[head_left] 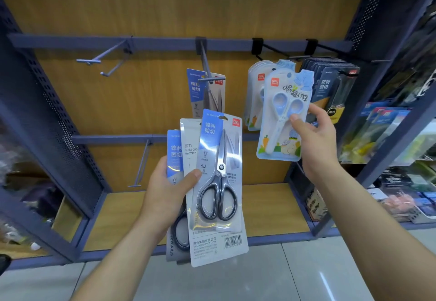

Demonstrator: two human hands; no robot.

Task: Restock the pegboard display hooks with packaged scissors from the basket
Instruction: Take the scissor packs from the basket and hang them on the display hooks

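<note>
My left hand (168, 191) grips a fan of three packaged black-handled scissors (218, 175), held upright in front of the lower shelf. My right hand (315, 135) pinches the right edge of a packaged blue children's scissors (282, 121), which sits just below and in front of its hook (273, 51). More packs of the same kind (256, 93) hang behind it. One black-handled pack (206, 90) hangs on the middle hook (205, 62). The basket is out of view.
An empty double hook (106, 58) sticks out at upper left and another empty hook (141, 161) on the lower bar. Dark packs (330, 83) fill the far right hook. A blue metal upright (387, 154) stands beside my right hand. Wooden shelf board (266, 208) below.
</note>
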